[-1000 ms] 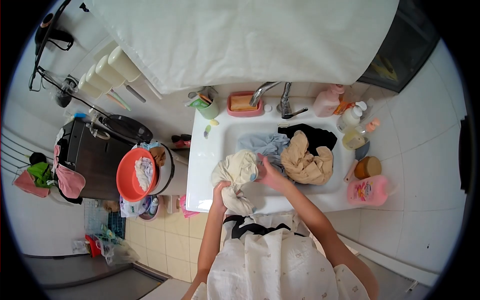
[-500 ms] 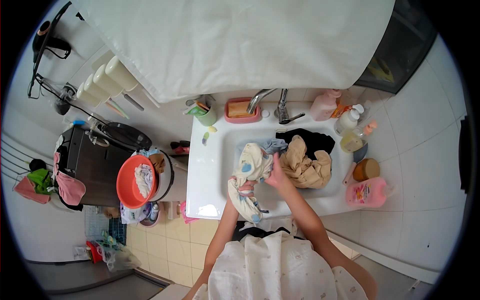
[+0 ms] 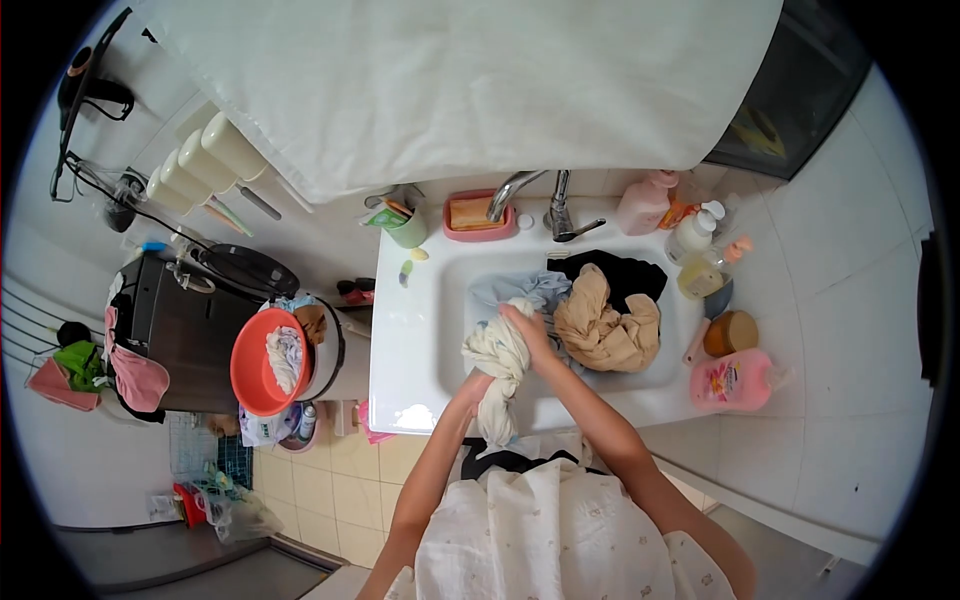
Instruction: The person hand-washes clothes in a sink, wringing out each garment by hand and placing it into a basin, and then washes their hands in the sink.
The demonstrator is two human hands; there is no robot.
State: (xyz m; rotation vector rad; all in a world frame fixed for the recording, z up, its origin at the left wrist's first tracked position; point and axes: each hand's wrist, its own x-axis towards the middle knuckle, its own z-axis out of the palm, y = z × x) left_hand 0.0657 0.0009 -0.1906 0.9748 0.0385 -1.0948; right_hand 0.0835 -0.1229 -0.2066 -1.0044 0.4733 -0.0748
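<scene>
A twisted cream-white garment (image 3: pixel 499 345) is held between my two hands over the front left of the white sink (image 3: pixel 455 300). My left hand (image 3: pixel 474 388) is closed around its lower part, partly covered by the cloth. Higher up, my right hand (image 3: pixel 527 330) grips the same garment with the fingers wrapped round it. Its loose end hangs over the sink's front edge toward my body. Behind it in the basin lies a light blue cloth (image 3: pixel 520 288). Beside that are a bunched beige garment (image 3: pixel 606 325) and a black garment (image 3: pixel 640 278).
A chrome faucet (image 3: pixel 560 215) rises at the back, with a pink soap dish (image 3: pixel 478 217) and a green cup (image 3: pixel 406 232) to its left. Pump bottles (image 3: pixel 695 235) and a pink jug (image 3: pixel 730 380) line the right side. An orange basin (image 3: pixel 262 380) holds clothes at the left.
The cream garment has gone from loosely bunched, with blue patches showing, to tightly twisted. My right hand has shifted slightly left, and more of the light blue cloth shows.
</scene>
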